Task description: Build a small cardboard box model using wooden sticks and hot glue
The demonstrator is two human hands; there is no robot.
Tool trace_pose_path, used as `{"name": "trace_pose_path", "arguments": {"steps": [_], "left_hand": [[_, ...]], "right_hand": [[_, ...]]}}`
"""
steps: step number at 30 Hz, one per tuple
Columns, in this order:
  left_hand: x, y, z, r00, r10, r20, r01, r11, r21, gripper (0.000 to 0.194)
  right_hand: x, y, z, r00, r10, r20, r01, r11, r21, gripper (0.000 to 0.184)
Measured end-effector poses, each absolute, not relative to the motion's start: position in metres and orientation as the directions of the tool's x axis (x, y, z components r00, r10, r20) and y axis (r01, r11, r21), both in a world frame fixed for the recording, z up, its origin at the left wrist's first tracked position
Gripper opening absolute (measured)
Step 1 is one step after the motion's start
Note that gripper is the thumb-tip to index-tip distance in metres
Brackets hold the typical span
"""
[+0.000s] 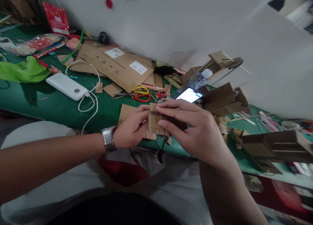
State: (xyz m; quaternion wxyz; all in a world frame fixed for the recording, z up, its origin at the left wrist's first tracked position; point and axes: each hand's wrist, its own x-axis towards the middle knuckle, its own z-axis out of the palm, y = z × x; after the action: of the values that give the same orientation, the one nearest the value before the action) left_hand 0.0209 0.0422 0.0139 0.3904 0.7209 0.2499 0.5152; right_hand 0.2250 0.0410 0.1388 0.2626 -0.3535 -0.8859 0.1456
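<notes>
Between my two hands is a small piece of cardboard (155, 123) printed with "58X2" and more that my fingers cover. My left hand (130, 128), with a metal watch (108, 139) on its wrist, is closed on the cardboard's left side. From the right, my right hand (195, 127) pinches the same piece, thumb low and fingers along its upper edge. Another flat cardboard piece (126, 112) lies behind my left hand. Just beyond my right hand is a phone (189, 95) with its screen lit.
Scissors (142, 95) with red and yellow handles lie by a large cardboard sheet (117, 67). A white power bank (67, 86) with a cable sits at left. Cardboard constructions (276, 145) stand at right. A white wall (171, 19) bounds the green table (61, 111).
</notes>
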Motion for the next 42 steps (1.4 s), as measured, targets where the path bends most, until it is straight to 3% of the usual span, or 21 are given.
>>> {"name": "trace_pose_path", "arguments": {"steps": [7,12,30,36,42], "left_hand": [[0.019,0.042,0.013,0.355,0.756,0.551,-0.046,-0.574,0.818,0.034],[0.018,0.043,0.018,0.378,0.758,0.531,-0.044,-0.558,0.828,0.031],[0.019,0.042,0.014,0.357,0.771,0.528,-0.025,-0.557,0.830,0.031],[0.019,0.042,0.014,0.369,0.792,0.486,0.005,-0.525,0.851,0.028],[0.018,0.044,0.016,0.369,0.771,0.518,-0.011,-0.554,0.832,0.029]], "right_hand": [[0.223,0.047,0.134,-0.639,0.687,0.346,0.533,0.720,-0.444,0.029],[0.223,0.046,0.134,-0.625,0.696,0.354,0.543,0.713,-0.443,0.049],[0.222,0.043,0.128,-0.598,0.722,0.349,0.560,0.687,-0.463,0.045],[0.223,0.053,0.124,-0.655,0.650,0.385,0.446,0.744,-0.497,0.050],[0.221,0.053,0.121,-0.611,0.689,0.390,0.480,0.713,-0.511,0.047]]}}
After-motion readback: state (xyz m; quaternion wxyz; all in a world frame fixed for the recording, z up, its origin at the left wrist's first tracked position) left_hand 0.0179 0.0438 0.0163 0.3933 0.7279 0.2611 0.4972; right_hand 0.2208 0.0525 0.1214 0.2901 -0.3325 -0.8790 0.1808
